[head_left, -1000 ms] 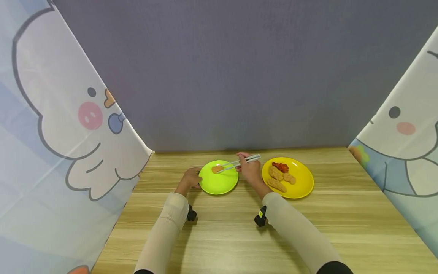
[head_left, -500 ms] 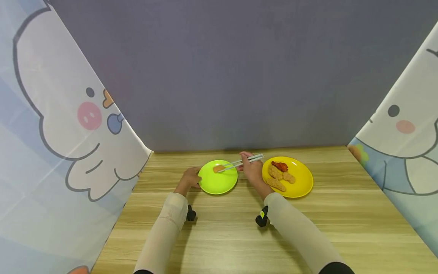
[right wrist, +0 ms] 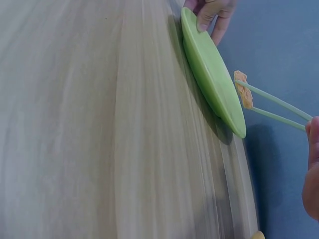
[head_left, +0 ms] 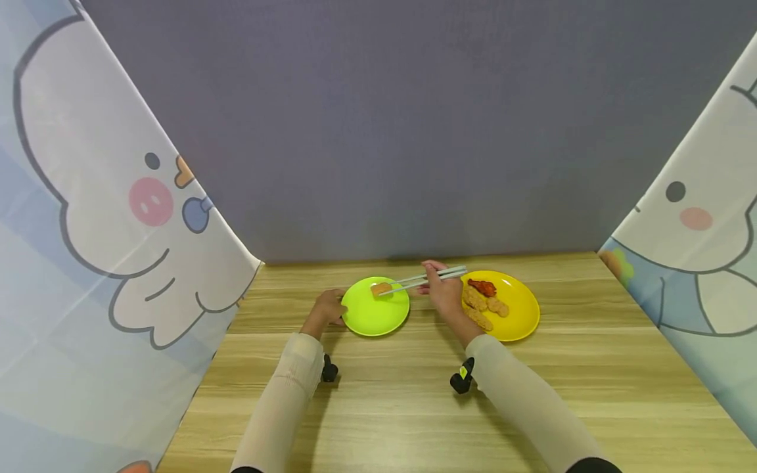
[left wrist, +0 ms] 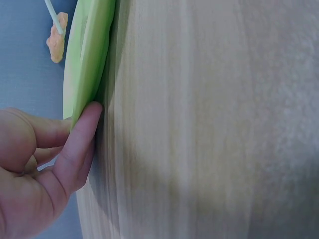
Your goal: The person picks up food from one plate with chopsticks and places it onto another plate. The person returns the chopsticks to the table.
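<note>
My left hand [head_left: 329,307] pinches the left rim of a lime-green plate [head_left: 372,318]; in the left wrist view its thumb is on top and fingers sit under the edge. A pair of pale chopsticks [head_left: 422,279] is gripped in my right hand [head_left: 443,292], to the right of that plate. Between the chopstick tips is a small orange-brown nugget-like piece [head_left: 381,289]. The right wrist view shows this piece [right wrist: 243,89] held just above the plate's surface, one chopstick on each side.
A yellow plate [head_left: 523,309] sits to the right, partly behind my right wrist. On it lie a red drumstick-like piece [head_left: 483,288] and several breaded pieces [head_left: 478,320]. The wooden table [head_left: 390,407] ends at a grey back panel [head_left: 378,131], with printed cloth panels [head_left: 698,263] on both sides.
My right hand has shifted to the right, and the chopsticks and the nugget-like piece have moved slightly right over the green plate. The left hand keeps its hold on the rim.
</note>
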The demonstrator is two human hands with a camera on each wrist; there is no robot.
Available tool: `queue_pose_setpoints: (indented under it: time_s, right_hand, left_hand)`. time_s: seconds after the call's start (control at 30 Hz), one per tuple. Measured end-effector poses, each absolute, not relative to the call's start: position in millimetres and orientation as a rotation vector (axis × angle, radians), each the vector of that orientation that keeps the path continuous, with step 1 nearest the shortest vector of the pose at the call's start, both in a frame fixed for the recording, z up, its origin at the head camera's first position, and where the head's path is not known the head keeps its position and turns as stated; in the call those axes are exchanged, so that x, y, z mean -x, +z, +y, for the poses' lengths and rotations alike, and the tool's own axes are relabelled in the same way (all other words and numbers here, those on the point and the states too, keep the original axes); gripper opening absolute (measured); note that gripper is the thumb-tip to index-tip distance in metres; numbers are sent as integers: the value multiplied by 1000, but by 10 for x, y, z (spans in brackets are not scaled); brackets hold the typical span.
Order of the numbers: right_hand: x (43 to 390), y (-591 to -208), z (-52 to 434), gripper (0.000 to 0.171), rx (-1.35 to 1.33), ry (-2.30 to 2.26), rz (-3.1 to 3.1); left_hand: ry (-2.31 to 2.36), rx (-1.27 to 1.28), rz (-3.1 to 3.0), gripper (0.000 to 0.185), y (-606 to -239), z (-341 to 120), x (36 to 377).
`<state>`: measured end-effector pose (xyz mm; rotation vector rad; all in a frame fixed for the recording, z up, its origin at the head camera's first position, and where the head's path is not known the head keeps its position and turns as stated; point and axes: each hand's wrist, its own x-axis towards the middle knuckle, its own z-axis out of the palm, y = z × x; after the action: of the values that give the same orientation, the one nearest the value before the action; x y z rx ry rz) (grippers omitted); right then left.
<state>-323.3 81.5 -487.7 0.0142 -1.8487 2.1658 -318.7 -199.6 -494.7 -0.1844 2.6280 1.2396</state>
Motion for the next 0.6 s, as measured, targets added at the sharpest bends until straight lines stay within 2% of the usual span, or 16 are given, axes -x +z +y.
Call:
queue_pose_setpoints:
  time_s: [0.6]
  right_hand:
    - [3102,-4804,1239,36,0,2222,-1821]
  left_hand:
    - [1203,180,2645,53,-4961,-2001,3220]
